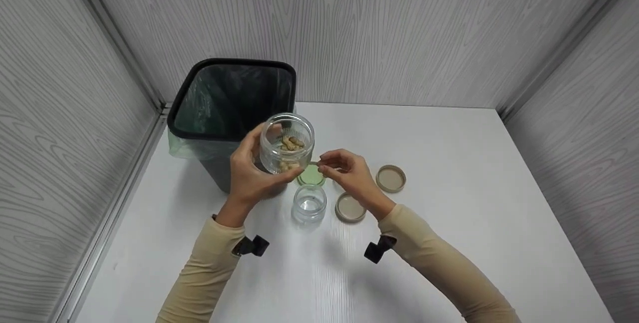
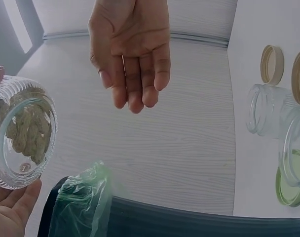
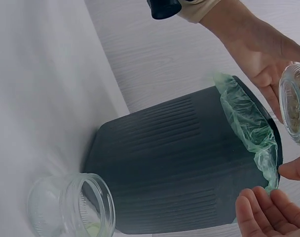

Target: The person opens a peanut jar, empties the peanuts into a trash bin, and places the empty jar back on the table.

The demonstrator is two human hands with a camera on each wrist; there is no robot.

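I see my left hand (image 1: 249, 173) gripping a tilted jar (image 1: 287, 143) of peanuts beside the bin (image 1: 232, 98); my right hand (image 1: 352, 175) hovers just beside it over the desk (image 1: 449, 213), fingers loose, holding nothing

Both arms wear close-fitting, long sleeves of a pale beige, tan-cream cloth, the left sleeve (image 1: 199, 273) running up from the lower left of the head view and the right sleeve (image 1: 444, 263) from the lower right. Each sleeve ends at the wrist in a plain cuff with soft creases. A small black clip-like mount (image 1: 251, 246) sits at the left wrist, and a matching black mount (image 1: 378, 249) at the right. Both hands are bare, without rings or gloves.
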